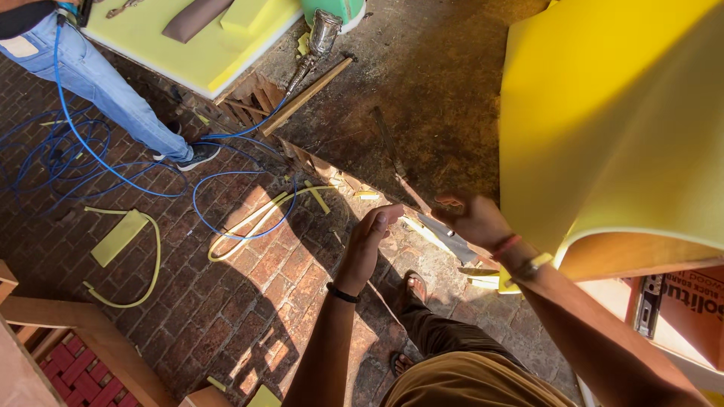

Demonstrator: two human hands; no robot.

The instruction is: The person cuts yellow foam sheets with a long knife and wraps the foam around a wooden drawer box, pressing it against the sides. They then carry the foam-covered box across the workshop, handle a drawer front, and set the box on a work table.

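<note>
My left hand (367, 241) hangs over the brick floor, fingers straight and close together, with nothing in it; a black band circles its wrist. My right hand (471, 218) is raised beside the edge of a large curved yellow foam sheet (603, 113), fingers curled. A long thin dark blade (392, 154) lies along the dark surface and ends at those fingers, and a flat grey strip (449, 237) shows just below the hand. Whether the hand grips either one is unclear. The foam sheet drapes over a wooden frame (641, 252).
Another person in jeans (98, 83) stands at upper left among loops of blue hose (113, 166). A spray gun (320, 38) and a wooden-handled hammer (309, 94) lie near a yellow foam slab (196, 53). Yellow foam offcuts (121, 237) litter the bricks. Wooden furniture (75, 332) stands lower left.
</note>
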